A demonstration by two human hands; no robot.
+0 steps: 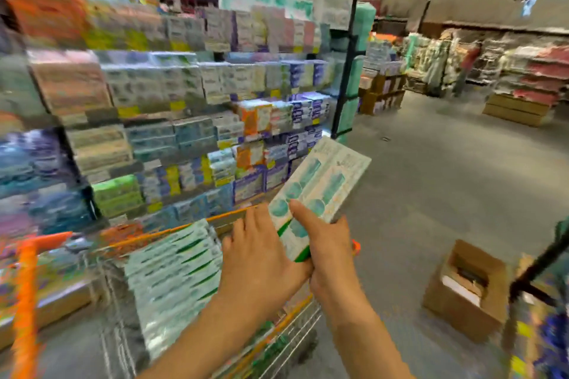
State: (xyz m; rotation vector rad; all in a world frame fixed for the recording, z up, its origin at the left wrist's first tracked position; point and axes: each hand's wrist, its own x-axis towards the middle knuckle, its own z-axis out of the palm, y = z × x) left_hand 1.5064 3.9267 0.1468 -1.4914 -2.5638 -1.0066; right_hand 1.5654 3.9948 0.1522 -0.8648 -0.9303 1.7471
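Grip: right hand (331,251) closed round the near end of a green-and-white carton (326,175), thumb laid across its printed face, fingers hidden beneath. Left hand (261,258) lay beside it, fingers straight and spread against the carton's left edge. It seemed to be steadying rather than clasping. Carton was held tilted, far end raised toward the shelves (184,95), above the far right corner of the shopping cart (184,226). Two hands probably because the pack is long and would tip if held by one end. Cart carried a leaning stack of matching cartons (172,271), so this one likely belonged with that load. Whether it was bound for shelf or cart, could not tell. Open cardboard box (465,289) sat on the floor, well apart to the right. Heavy blur; labels unreadable.
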